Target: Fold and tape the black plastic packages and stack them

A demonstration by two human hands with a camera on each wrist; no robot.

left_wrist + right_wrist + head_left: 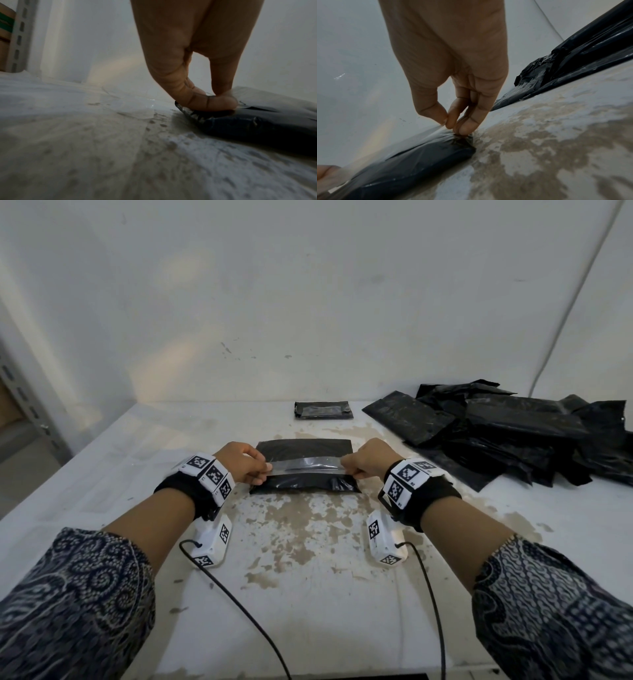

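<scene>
At frame centre, both hands, left (241, 462) and right (366, 458), pinch a clear tape strip (306, 465) over the folded black plastic package (305, 470). The film looks thin, slippery; best held at its edges.

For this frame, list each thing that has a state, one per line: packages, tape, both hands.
Folded package: flat on the table, fold not yet taped down.
Tape strip: stretched across the package between both hands.
Left hand: pinches the tape's left end.
Right hand: pinches the tape's right end.
Finished package: taped, lying farther back.
Loose pile: unfolded, heaped at right.
</scene>
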